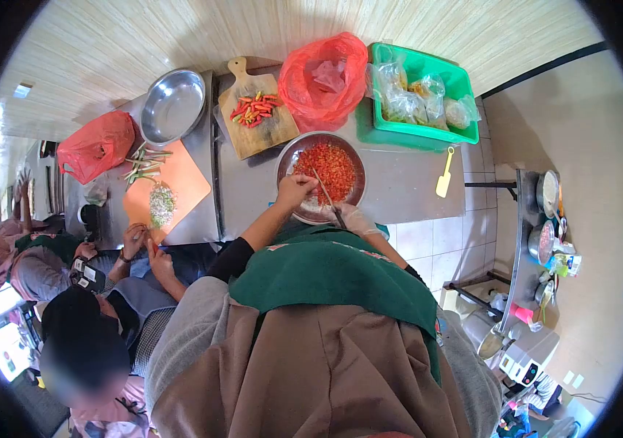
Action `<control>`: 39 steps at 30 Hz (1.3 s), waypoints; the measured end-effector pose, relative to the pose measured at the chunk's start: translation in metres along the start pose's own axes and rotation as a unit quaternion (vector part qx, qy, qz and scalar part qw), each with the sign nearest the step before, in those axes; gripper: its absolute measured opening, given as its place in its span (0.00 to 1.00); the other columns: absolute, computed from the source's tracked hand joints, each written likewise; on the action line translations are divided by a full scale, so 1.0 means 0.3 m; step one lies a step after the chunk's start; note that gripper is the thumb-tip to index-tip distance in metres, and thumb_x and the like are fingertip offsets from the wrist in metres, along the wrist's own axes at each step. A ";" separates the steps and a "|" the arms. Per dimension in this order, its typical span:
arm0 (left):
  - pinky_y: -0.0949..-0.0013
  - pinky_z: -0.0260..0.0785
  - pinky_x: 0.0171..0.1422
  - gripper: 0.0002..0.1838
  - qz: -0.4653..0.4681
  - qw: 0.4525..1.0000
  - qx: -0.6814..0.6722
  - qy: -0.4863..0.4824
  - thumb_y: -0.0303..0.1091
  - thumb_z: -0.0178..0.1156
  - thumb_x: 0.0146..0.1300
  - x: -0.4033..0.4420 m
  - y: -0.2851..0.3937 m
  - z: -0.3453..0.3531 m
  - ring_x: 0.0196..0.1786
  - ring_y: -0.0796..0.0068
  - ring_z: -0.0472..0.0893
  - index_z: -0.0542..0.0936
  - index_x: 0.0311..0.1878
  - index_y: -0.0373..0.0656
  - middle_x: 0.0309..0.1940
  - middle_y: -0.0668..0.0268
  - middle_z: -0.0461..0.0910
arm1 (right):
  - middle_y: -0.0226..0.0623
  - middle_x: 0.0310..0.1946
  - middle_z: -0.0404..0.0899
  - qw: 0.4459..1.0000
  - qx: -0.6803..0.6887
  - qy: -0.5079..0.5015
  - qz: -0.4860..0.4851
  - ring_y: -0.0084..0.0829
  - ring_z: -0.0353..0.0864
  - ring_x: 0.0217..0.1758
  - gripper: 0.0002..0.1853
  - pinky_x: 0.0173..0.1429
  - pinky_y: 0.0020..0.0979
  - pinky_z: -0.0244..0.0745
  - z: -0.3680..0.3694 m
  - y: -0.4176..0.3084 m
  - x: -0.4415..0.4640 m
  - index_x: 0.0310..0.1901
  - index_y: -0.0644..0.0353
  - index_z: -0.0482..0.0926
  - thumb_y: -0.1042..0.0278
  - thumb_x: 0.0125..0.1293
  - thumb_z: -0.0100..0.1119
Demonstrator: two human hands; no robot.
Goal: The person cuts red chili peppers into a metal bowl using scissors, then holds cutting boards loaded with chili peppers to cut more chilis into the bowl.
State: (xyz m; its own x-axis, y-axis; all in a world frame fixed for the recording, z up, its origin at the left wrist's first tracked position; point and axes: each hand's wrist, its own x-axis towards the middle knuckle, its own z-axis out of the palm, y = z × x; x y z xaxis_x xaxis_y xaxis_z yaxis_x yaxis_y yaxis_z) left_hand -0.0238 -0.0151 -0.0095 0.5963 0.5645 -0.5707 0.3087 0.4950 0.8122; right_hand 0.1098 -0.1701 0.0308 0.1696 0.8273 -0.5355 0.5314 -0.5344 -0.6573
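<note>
A metal bowl (283, 162) in front of me holds a heap of finely chopped red chili (335, 162). My right hand (357, 220), in a thin clear glove, is closed round the handle of a knife (323, 190). The narrow blade slants up and left over the bowl. My left hand (296, 191) is over the bowl's left side, its fingers pinched together close to the blade. What the fingertips hold, if anything, is too small to make out. Beyond the bowl, whole red chilies (254, 109) lie on a wooden cutting board (257, 144).
A red plastic bag (324, 87) and a green crate (421, 135) of bagged food stand behind the bowl. A yellow spatula-like tool (443, 175) lies right. On the left, a co-worker's hands (147, 248) work at an orange cutting board (184, 179), near a steel bowl (173, 108).
</note>
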 end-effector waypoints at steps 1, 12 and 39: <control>0.72 0.78 0.36 0.11 0.000 1.000 -0.012 0.001 0.32 0.63 0.61 0.004 -0.011 0.001 0.32 0.75 0.83 0.80 0.42 0.35 0.30 0.64 0.82 | 0.57 0.40 0.79 1.000 0.003 0.003 0.009 0.55 0.78 0.47 0.27 0.51 0.46 0.70 -0.002 -0.017 -0.012 0.43 0.59 0.76 0.39 0.65 0.47; 0.73 0.77 0.35 0.11 -0.004 0.999 -0.027 0.017 0.34 0.63 0.62 0.010 -0.011 0.011 0.31 0.76 0.82 0.80 0.41 0.35 0.30 0.65 0.82 | 0.54 0.40 0.79 0.999 -0.002 -0.014 0.030 0.51 0.78 0.47 0.31 0.52 0.42 0.69 -0.043 -0.045 -0.035 0.45 0.60 0.77 0.35 0.64 0.46; 0.75 0.76 0.36 0.09 -0.035 0.995 -0.085 0.041 0.34 0.62 0.62 0.019 -0.021 0.020 0.30 0.77 0.80 0.80 0.41 0.38 0.31 0.68 0.81 | 0.54 0.41 0.79 0.999 -0.021 -0.003 0.029 0.53 0.78 0.48 0.31 0.52 0.46 0.70 -0.021 -0.062 -0.006 0.46 0.58 0.77 0.34 0.63 0.47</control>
State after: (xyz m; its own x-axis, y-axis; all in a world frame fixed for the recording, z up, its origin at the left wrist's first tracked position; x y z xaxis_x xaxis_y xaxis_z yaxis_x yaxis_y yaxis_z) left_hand -0.0179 -0.0189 -0.0170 0.5126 0.5734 -0.6391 0.2143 0.6354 0.7419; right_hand 0.1050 -0.1606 0.0473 0.1961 0.7944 -0.5748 0.5558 -0.5730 -0.6023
